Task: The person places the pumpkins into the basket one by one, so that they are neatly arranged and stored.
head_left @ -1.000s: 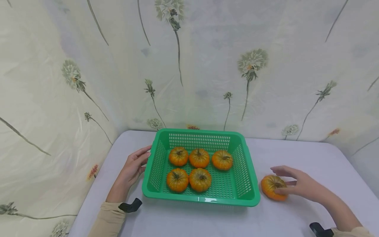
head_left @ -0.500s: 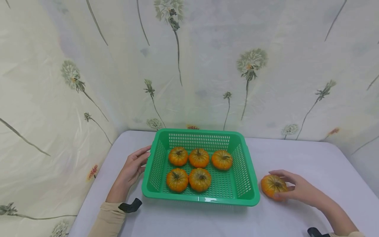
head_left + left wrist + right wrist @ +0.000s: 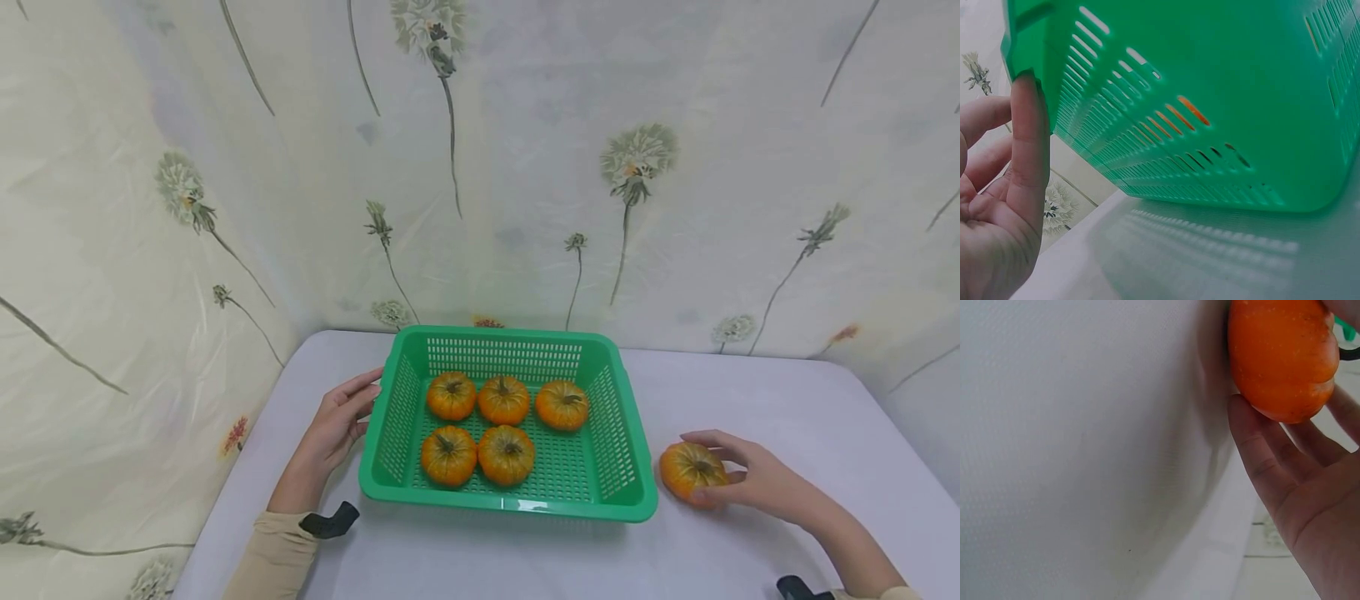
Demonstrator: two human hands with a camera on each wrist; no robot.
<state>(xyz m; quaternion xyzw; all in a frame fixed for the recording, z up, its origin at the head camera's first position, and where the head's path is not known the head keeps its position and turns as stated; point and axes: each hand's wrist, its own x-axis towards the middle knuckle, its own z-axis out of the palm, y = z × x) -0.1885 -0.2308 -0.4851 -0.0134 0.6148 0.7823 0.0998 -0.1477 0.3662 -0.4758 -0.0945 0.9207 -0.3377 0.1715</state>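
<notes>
To the right of the green plastic basket (image 3: 517,502), a small orange pumpkin (image 3: 688,472) sits on the table. My right hand (image 3: 757,477) grips it from the right side, thumb in front and fingers behind. Close up in the right wrist view, the pumpkin (image 3: 1282,359) is between the thumb and curved fingers, its underside near the white cloth. At the basket's left side, my left hand (image 3: 336,427) touches the rim with nearly straight fingers. The left wrist view shows the fingertips against the rim of the basket (image 3: 1222,56). The thumb is partly out of that view.
Several small pumpkins (image 3: 507,456) lie in the basket, in a back row and a front row. A white cloth covers the table (image 3: 465,558). A flower-printed curtain (image 3: 517,167) hangs behind the table and along its left side.
My right hand has shifted slightly toward the pumpkin and its fingers have closed round it. The pumpkin, the basket and my left hand have stayed in place.
</notes>
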